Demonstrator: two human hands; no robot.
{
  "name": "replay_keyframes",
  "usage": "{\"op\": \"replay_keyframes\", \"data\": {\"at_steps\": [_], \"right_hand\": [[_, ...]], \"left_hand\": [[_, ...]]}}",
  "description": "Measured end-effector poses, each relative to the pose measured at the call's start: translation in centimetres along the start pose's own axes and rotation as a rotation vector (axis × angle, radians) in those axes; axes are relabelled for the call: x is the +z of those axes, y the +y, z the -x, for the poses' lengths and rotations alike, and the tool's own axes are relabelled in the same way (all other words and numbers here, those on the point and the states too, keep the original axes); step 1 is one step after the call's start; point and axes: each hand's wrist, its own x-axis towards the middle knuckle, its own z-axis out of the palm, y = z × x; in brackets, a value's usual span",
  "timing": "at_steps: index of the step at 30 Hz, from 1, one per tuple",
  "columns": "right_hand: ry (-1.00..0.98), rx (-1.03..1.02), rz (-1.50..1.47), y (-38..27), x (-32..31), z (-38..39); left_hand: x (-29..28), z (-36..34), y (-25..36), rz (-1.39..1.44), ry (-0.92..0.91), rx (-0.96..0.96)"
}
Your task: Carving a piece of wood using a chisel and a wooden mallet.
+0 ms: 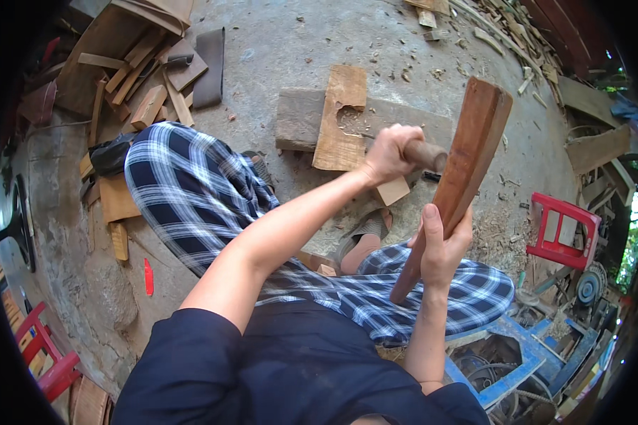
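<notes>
My left hand [393, 152] is closed around the thick round wooden handle [425, 154] of what looks like a chisel; its blade is mostly hidden by the fist. Just beyond lies a light-brown board [339, 145] with a rough hollow cut at its right edge and chips in it. The board rests crosswise on a weathered grey timber [299, 117]. My right hand [444, 244] grips a long reddish-brown wooden mallet [475, 127], held up at a slant. In this view the mallet's upper part is beside the handle's butt end; whether they touch I cannot tell.
A small wood block [393, 190] lies by my foot [367, 234]. Offcuts [149, 106] are heaped at the far left. To the right stand a red plastic stool [563, 230] and a blue metal frame [503, 368]. Wood chips litter the concrete floor [262, 64].
</notes>
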Motion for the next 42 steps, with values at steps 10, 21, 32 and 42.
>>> {"op": "replay_keyframes", "data": {"at_steps": [10, 21, 32, 42], "right_hand": [[0.007, -0.029, -0.033, 0.1, -0.6, -0.4], [-0.02, -0.02, -0.042, 0.4, -0.4, -0.6], [-0.002, -0.099, -0.175, -2.4, -0.4, -1.4], [-0.044, 0.072, 0.216, -0.9, -0.9, -0.7]], "left_hand": [[-4.1, -4.8, 0.2, 0.261, 0.128, -0.384], [-4.4, -4.8, 0.6, 0.219, 0.07, -0.278], [-2.3, -2.3, -0.8, 0.139, 0.052, -0.016], [-1.1, 0.4, -0.3, 0.005, 0.039, -0.045]]}}
